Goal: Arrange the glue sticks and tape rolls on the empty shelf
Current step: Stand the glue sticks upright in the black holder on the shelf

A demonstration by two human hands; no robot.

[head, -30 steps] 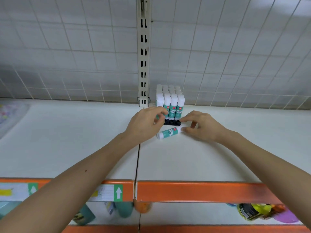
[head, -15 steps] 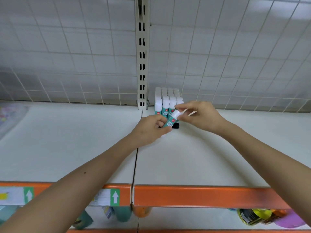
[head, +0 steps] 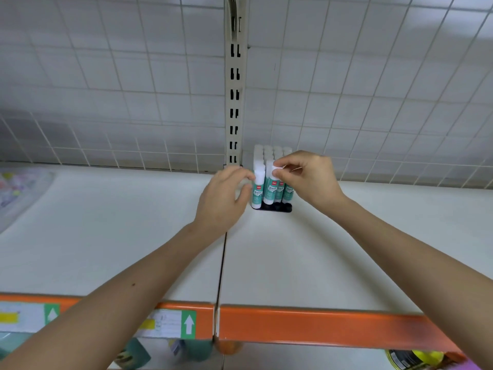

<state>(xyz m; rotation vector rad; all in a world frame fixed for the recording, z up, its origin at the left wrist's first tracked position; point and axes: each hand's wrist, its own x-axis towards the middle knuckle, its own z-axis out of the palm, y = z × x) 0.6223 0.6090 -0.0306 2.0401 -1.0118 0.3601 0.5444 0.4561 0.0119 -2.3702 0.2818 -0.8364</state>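
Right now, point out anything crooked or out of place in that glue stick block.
One glue stick in the front row leans slightly and sits higher than its neighbours, not yet seated in the black tray. The right hand pinches its cap; the left hand steadies the block.

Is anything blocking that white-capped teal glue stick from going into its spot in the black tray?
Nothing visible does. The right hand pinches the white-capped teal glue stick by its cap, nearly upright at the front row of the black tray. The left hand sits beside the neighbouring stick.

Right hand (head: 306, 180) on upright glue stick (head: 270, 188)
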